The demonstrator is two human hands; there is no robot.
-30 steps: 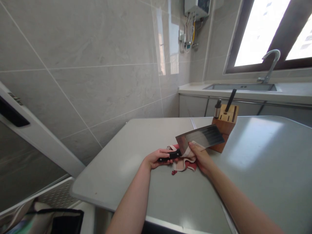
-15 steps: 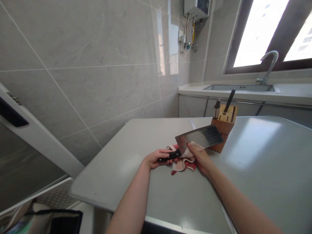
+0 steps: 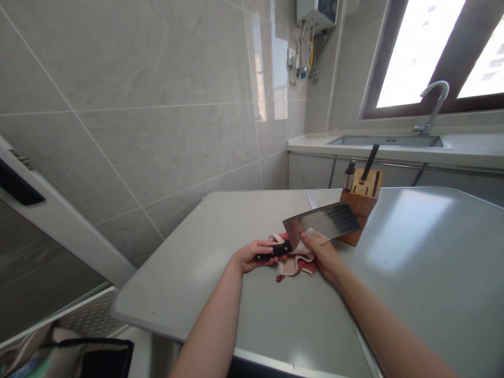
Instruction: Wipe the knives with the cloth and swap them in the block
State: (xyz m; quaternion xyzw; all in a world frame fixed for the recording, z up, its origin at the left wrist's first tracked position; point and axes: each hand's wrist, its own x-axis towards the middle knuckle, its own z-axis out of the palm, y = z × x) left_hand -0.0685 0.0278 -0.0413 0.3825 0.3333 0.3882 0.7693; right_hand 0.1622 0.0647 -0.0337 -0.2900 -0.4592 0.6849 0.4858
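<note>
A cleaver [image 3: 325,223] with a broad shiny blade and black riveted handle is held above the table, its blade pointing right. My left hand [image 3: 254,256] is closed around the handle. With my right hand [image 3: 319,251] I pinch a red and pale pink cloth [image 3: 290,265] against the blade's lower edge, thumb on the near face. The fingers behind the cloth are hidden. Part of the cloth hangs beneath the handle between both hands. Behind the blade tip stands a wooden knife block [image 3: 364,202], partly covered by the cleaver.
The block holds a black-handled knife [image 3: 370,161] and a metal-and-black item [image 3: 349,176]. The pale table [image 3: 189,273] reaches towards a counter with a sink [image 3: 389,141] and tap [image 3: 435,105]. A tiled wall rises on the left. Below left lies a basket-like container [image 3: 94,315].
My right thumb has slid very slightly left along the blade. The cleaver, the cloth and my left hand hold nearly the same place.
</note>
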